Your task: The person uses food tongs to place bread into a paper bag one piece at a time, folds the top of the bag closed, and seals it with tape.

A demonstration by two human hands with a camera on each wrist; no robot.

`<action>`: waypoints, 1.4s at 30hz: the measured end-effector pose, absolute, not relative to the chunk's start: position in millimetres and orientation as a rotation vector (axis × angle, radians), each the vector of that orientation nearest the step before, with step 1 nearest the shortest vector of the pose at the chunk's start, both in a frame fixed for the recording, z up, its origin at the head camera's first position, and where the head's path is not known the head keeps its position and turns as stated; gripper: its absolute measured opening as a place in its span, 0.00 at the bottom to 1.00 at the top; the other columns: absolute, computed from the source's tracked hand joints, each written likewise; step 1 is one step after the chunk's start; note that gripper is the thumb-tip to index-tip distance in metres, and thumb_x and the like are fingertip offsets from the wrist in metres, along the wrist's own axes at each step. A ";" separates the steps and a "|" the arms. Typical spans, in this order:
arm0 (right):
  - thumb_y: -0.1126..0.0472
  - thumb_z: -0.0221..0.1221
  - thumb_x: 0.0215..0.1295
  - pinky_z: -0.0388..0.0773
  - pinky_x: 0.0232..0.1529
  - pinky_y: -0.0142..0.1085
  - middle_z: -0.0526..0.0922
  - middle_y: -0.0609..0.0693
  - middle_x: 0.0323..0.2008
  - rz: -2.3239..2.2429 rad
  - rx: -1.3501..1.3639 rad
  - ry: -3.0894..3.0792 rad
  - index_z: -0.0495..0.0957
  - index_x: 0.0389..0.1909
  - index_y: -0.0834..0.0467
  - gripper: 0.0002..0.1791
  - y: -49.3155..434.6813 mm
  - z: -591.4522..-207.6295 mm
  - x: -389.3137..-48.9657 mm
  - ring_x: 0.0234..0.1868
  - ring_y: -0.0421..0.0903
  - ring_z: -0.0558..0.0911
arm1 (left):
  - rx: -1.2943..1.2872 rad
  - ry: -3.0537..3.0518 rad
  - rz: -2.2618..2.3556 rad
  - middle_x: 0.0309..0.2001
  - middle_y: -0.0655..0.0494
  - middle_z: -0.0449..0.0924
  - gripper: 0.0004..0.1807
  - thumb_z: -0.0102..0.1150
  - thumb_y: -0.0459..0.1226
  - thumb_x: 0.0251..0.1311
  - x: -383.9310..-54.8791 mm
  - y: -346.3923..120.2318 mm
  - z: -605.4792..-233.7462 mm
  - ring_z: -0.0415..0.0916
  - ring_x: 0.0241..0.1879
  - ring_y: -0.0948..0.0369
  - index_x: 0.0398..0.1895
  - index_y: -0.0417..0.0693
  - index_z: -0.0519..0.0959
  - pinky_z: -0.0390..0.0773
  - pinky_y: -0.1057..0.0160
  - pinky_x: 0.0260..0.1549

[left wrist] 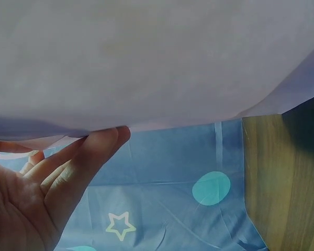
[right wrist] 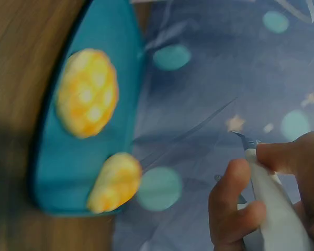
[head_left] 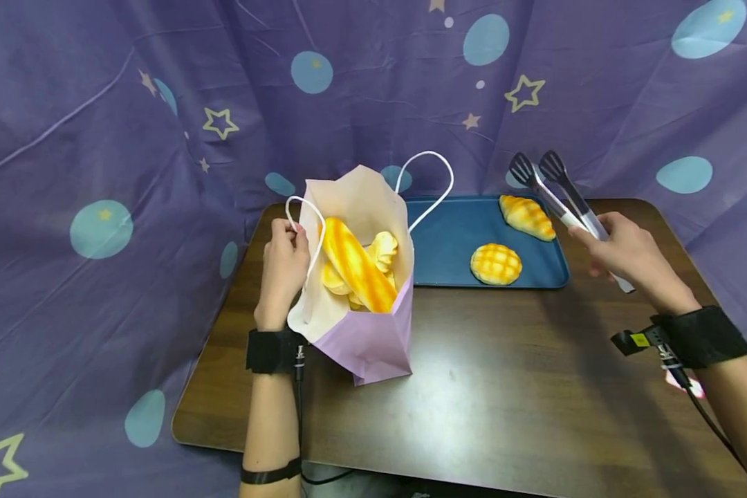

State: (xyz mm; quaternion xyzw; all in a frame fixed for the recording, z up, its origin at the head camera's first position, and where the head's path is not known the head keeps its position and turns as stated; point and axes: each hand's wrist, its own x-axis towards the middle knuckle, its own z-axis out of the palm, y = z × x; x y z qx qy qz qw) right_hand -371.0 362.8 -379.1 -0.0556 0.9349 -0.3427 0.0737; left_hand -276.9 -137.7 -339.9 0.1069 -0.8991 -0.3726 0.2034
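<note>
A purple paper bag (head_left: 367,346) with white rope handles stands wide at the top, holding a long bread loaf (head_left: 357,266) and several smaller bread pieces. At its left rim my left hand (head_left: 283,266) pinches the paper edge between thumb and fingers; the left wrist view shows the fingers (left wrist: 89,157) against the bag wall. My right hand (head_left: 631,252) grips metal tongs (head_left: 588,218) with black slotted tips, raised over the right side of the table. The tips are apart with nothing between them. Left of that hand lie a croissant (head_left: 527,217) and a round crosshatched bun (head_left: 496,264).
Both breads lie on a blue tray (head_left: 442,242) at the back of the wooden table (head_left: 504,387). The bag stands in front of the tray's left end. A purple patterned curtain (head_left: 373,90) hangs behind the table.
</note>
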 end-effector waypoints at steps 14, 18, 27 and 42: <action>0.26 0.51 0.64 0.75 0.19 0.44 0.80 0.62 0.30 -0.922 -0.143 2.753 0.58 0.63 0.74 0.54 384.9 -419.8 -393.3 0.22 0.51 0.81 | 0.273 -2.509 -1.027 0.51 0.39 0.84 0.11 0.46 0.37 0.74 -276.8 -139.0 -341.9 0.81 0.51 0.44 0.51 0.38 0.69 0.74 0.46 0.52; 0.25 0.51 0.63 0.73 0.19 0.44 0.78 0.57 0.24 -0.859 -0.150 2.735 0.59 0.62 0.74 0.54 387.7 -425.9 -396.0 0.22 0.51 0.78 | 0.276 -2.512 -1.034 0.51 0.39 0.84 0.11 0.46 0.37 0.74 -277.0 -139.1 -341.6 0.81 0.51 0.44 0.51 0.38 0.69 0.74 0.45 0.53; 0.26 0.52 0.64 0.72 0.18 0.44 0.77 0.55 0.22 -0.857 -0.115 2.701 0.57 0.62 0.74 0.54 393.4 -442.1 -401.6 0.21 0.51 0.77 | 0.281 -2.504 -1.040 0.51 0.39 0.84 0.11 0.46 0.37 0.74 -277.4 -139.3 -341.5 0.81 0.50 0.45 0.51 0.38 0.69 0.74 0.45 0.52; 0.30 0.48 0.70 0.77 0.22 0.45 0.78 0.58 0.32 -0.957 -0.050 2.466 0.49 0.67 0.76 0.53 402.5 -453.7 -410.2 0.25 0.50 0.78 | 0.288 -2.501 -1.059 0.52 0.39 0.84 0.11 0.45 0.37 0.75 -278.6 -140.4 -342.5 0.81 0.52 0.45 0.51 0.38 0.68 0.74 0.46 0.52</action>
